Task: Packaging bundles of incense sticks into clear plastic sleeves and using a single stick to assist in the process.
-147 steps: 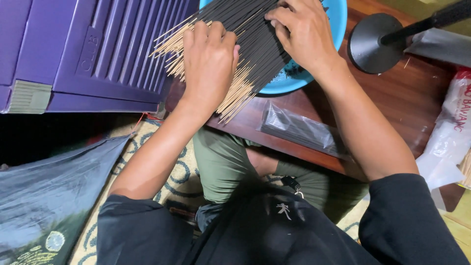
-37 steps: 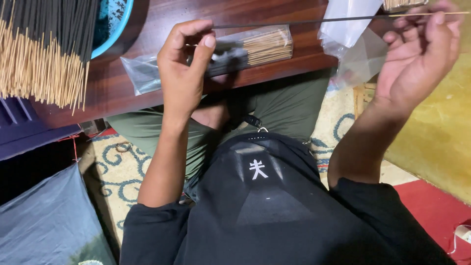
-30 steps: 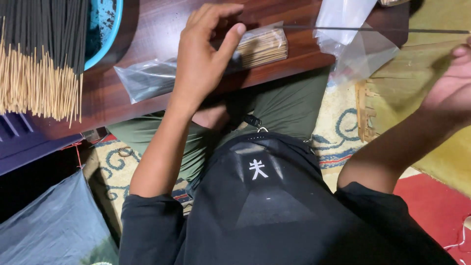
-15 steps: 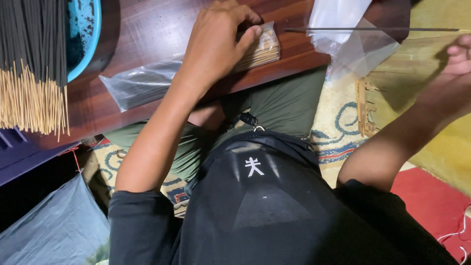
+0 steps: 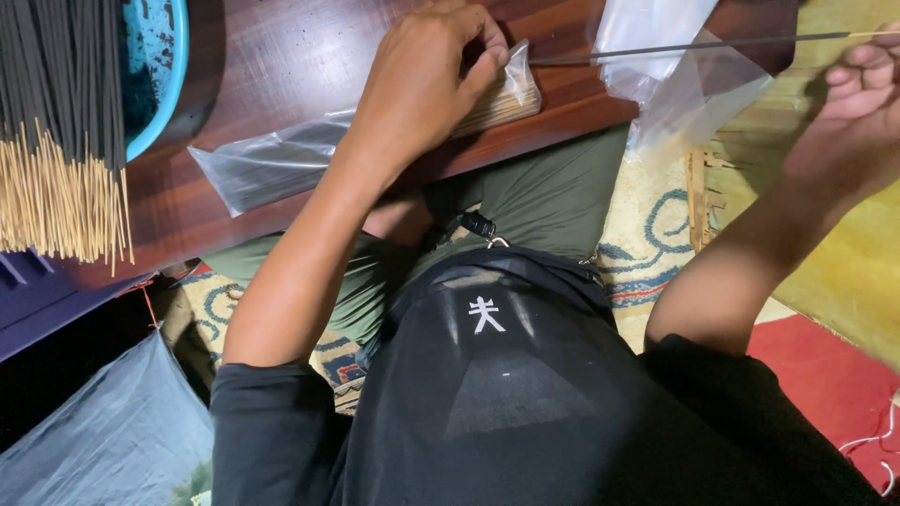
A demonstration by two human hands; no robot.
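My left hand (image 5: 427, 80) presses down on a clear plastic packet of incense sticks (image 5: 281, 169) lying on the dark wooden table (image 5: 281, 66), fingers pinching its open end by the bare bamboo tips (image 5: 511, 98). My right hand (image 5: 853, 117) is at the far right, fingers curled around the bamboo end of a single black incense stick (image 5: 675, 47). That stick runs level to the left, its tip right at the packet's mouth next to my left fingers.
A big fan of black incense sticks (image 5: 56, 122) with pale bamboo ends lies over a blue basin (image 5: 164, 84) at top left. Empty clear bags (image 5: 670, 66) sit at the table's right corner. A grey sack (image 5: 103, 431) is at lower left, patterned mat underneath.
My left hand has come down onto the packet and gripped its open end. My right hand swung out right with the single stick, then brought its tip back to the packet's mouth.
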